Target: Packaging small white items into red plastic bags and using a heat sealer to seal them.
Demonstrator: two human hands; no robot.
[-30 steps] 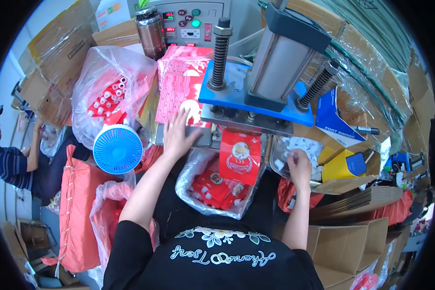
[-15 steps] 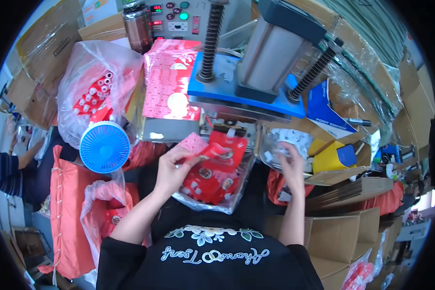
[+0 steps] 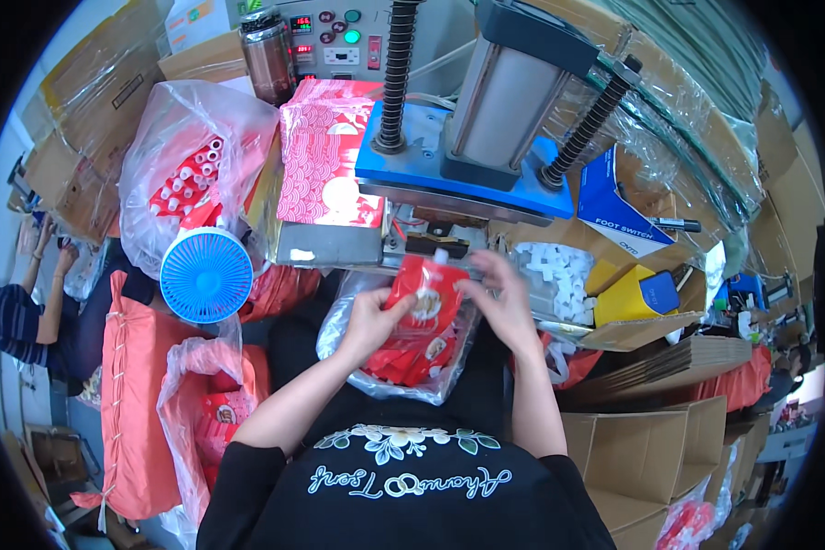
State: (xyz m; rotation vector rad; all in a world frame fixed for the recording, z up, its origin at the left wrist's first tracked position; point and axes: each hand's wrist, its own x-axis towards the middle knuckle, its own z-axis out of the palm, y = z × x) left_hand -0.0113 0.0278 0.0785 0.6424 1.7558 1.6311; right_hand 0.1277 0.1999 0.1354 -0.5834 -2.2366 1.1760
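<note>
My left hand (image 3: pixel 373 323) pinches the left side of a red pouch (image 3: pixel 423 298) with a white spout (image 3: pixel 441 256) at its top. The pouch is upright just in front of the press's small metal jig (image 3: pixel 435 243). At its right edge is my right hand (image 3: pixel 504 302), the thumb by the pouch and the fingers apart, somewhat smeared by motion. Below both hands, a clear plastic bag (image 3: pixel 337 316) on my lap holds several red pouches (image 3: pixel 412 362). White plastic spouts (image 3: pixel 559 275) lie piled in a tray to the right.
A press with a blue plate (image 3: pixel 412 151) stands ahead. Left of it is a stack of red and pink pouches (image 3: pixel 325 174), then a bag of spouted pouches (image 3: pixel 192 110) and a blue fan (image 3: pixel 206 275). Cardboard boxes (image 3: pixel 651 449) stand at right. Another person (image 3: pixel 27 316) sits far left.
My right hand has moved left from the white spouts to the pouch's edge. My left hand has moved right and now grips the spouted pouch; the pink patterned piece it held no longer shows.
</note>
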